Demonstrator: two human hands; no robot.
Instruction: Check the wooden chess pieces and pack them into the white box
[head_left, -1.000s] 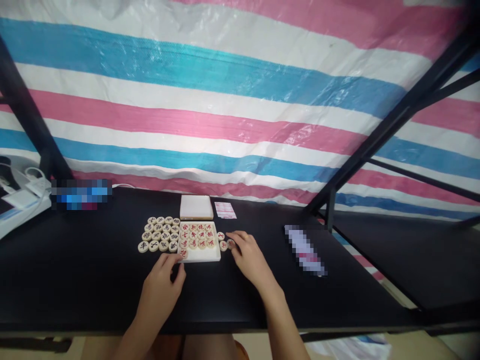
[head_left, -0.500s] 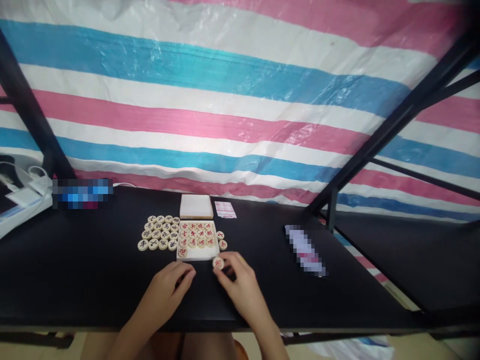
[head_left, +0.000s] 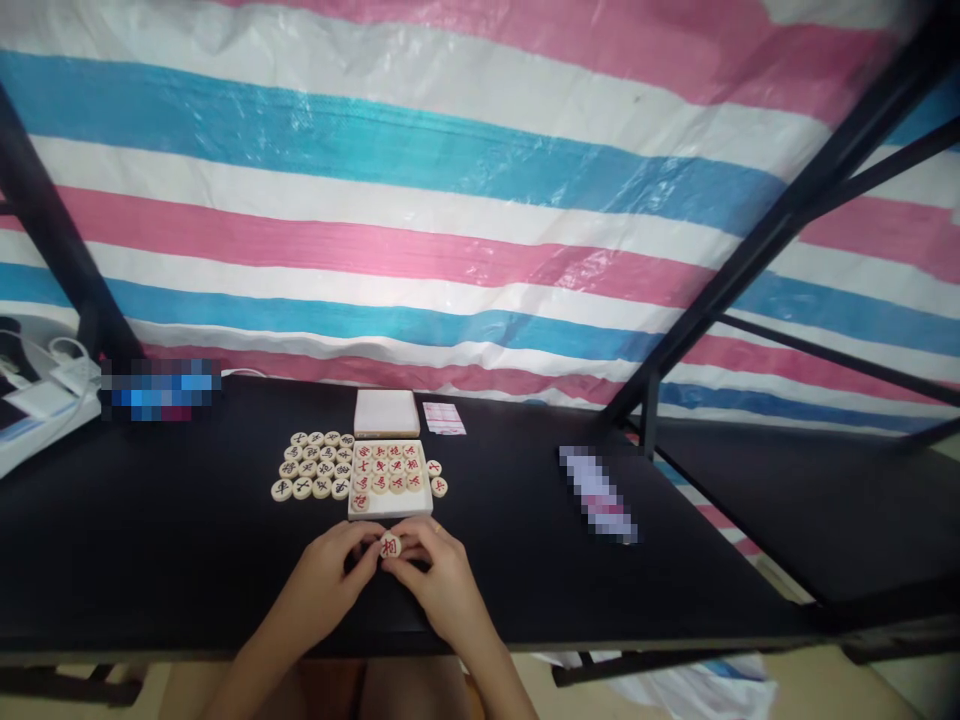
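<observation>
Both the left hand (head_left: 324,580) and the right hand (head_left: 442,585) pinched one round chess piece (head_left: 389,545) at its rim, near the white tray (head_left: 390,508). The piece seemed small, light, hard and smooth, probably wood, so the rim was the best place to hold.

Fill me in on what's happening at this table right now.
A person holds one round game piece with a red character between the left hand and right hand, just in front of a white tray of red-marked pieces. More pieces lie in rows left of the tray on the black table.
</observation>
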